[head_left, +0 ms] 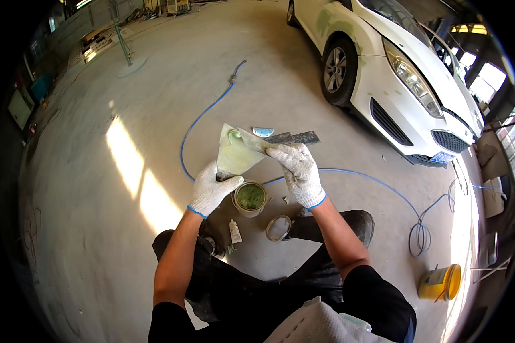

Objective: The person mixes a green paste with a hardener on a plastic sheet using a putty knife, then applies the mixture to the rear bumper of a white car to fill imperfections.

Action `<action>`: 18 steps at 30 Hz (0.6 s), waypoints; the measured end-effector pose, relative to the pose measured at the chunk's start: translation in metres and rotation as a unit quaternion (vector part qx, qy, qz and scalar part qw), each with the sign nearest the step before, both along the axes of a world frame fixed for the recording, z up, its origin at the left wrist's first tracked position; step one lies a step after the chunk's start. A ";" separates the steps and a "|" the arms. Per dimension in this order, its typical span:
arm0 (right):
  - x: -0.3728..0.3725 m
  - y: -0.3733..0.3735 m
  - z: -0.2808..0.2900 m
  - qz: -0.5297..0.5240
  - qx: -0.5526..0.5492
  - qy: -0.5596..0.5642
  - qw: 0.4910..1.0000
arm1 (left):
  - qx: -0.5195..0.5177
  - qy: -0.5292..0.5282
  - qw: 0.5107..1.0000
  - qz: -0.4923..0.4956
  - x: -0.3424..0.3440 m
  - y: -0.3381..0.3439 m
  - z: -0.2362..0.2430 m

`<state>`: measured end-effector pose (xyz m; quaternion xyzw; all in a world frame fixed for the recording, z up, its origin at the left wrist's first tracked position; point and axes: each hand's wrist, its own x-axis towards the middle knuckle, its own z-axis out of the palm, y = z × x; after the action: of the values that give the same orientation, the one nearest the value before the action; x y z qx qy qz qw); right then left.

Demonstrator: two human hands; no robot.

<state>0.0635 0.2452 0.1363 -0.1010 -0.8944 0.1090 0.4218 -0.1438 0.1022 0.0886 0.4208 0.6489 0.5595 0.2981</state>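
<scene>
In a white glove with blue cuff, my left hand (214,191) is closed on the lower corner of a pale yellow-green mixing plate (237,154), streaked with green paste. My right hand (297,171), gloved alike, grips a thin scraper (254,143) whose blade lies against the plate's upper right part. Below them an open can of green paste (250,196) stands on the floor, with a white tube (235,231) and a round lid (278,228) nearby. Beyond my hands lie a small blue-and-white half-round item (262,132) and dark flat bars (306,138).
A white car (403,80) with greenish patches fills the upper right. A blue hose (372,183) loops across the grey floor (86,200). A yellow bucket (439,281) stands at right, and a post on a round base (133,67) at the back left.
</scene>
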 end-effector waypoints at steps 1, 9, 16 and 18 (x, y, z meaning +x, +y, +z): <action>0.000 0.005 -0.002 -0.005 0.003 -0.004 1.000 | 0.016 -0.031 0.999 -0.003 0.002 0.001 -0.003; -0.007 -0.030 0.003 0.042 -0.287 0.147 0.946 | 0.013 -0.081 0.996 -0.035 -0.002 0.005 0.000; -0.011 0.002 -0.015 0.091 -0.270 0.087 0.954 | 0.062 -0.097 0.993 -0.030 -0.007 -0.002 -0.001; -0.017 -0.016 -0.001 0.035 -0.250 0.127 0.959 | 0.041 -0.059 0.997 -0.024 -0.005 -0.002 -0.002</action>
<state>0.0464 0.2291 0.1351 -0.1566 -0.7809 0.3555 0.4892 -0.1493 0.1003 0.0870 0.4143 0.5964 0.6021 0.3320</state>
